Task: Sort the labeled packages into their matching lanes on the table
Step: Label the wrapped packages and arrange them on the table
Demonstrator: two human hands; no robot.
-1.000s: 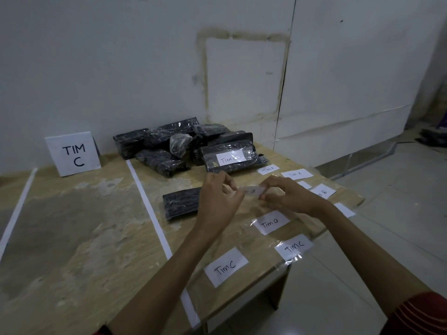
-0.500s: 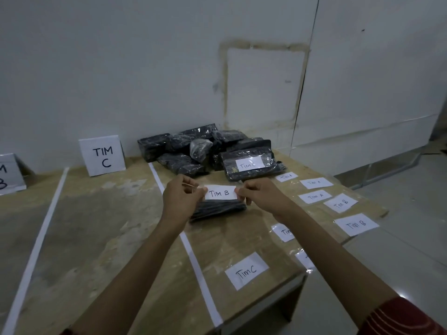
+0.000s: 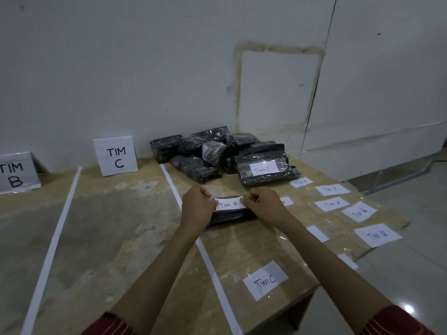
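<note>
Lane markers far left: TIM B sign (image 3: 17, 172), then TIM C sign (image 3: 116, 157), with white tape lines (image 3: 55, 235) running down the table (image 3: 108, 238). Left hand (image 3: 197, 206) curled, pinching the left end of a TIM B label (image 3: 228, 203), stretched just over a black package (image 3: 232, 216) lying right of the nearer tape line. Right hand (image 3: 262, 205) pinching the other end likewise. Stuck down yet or not: impossible to tell. Likely trouble: a crooked, creased stick from uneven lowering; tape clinging to skin; afterwards, a drop into the nearer TIM C lane. Loose labels (image 3: 377, 235) at right, easily brushed.
</note>
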